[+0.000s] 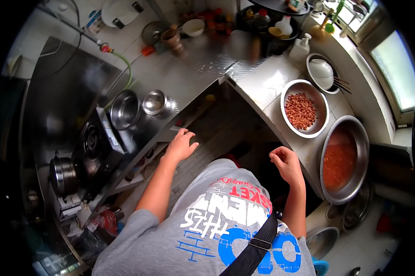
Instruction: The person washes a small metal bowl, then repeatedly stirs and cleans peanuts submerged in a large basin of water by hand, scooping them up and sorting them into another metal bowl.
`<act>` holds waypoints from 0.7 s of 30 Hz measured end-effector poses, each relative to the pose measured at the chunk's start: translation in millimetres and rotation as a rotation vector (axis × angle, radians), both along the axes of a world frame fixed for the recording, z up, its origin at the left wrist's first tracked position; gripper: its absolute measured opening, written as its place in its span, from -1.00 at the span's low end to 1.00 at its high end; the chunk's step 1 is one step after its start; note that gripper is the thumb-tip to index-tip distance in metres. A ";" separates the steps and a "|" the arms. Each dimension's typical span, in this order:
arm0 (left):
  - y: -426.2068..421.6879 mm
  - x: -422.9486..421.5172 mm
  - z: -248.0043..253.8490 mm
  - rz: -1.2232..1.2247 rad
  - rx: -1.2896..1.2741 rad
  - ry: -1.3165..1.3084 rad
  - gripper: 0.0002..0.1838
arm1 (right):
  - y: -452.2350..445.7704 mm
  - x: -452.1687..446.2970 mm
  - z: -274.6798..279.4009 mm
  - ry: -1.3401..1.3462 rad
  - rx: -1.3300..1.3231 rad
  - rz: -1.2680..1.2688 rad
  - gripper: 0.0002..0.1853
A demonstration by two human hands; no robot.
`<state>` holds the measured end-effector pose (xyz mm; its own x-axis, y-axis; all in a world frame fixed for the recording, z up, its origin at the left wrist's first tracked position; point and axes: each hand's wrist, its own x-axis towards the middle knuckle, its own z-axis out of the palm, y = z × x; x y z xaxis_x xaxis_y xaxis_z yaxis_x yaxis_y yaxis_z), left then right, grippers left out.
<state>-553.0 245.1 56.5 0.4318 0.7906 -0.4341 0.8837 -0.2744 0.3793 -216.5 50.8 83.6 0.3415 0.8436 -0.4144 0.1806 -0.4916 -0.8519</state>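
Note:
My left hand [182, 145] is in the air in front of the left counter's edge, fingers apart and holding nothing. Over the gap by the right counter is my right hand [284, 162], its fingers curled with thumb and fingertips close together; whether anything small is between them cannot be made out. Nearest to it on the tiled counter is a metal basin of red sauce or liquid [340, 165]. Behind that basin stands a white bowl of reddish-brown nuts or beans [301, 112]. Two empty-looking metal bowls, a larger one [125, 110] and a smaller one [154, 102], rest on the left counter.
A gas stove [91, 142] with a lidded pot [63, 175] is at the left. A bowl with chopsticks [321, 73] and a pump bottle [300, 48] stand at the back right. Bottles and a cream bowl [193, 27] line the back. Counter edges flank both hands.

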 end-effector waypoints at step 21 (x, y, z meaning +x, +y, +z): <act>-12.8 85.5 -1.0 -0.380 0.024 -0.112 -0.52 | -113.2 7.8 43.4 1.120 0.712 -0.410 -0.80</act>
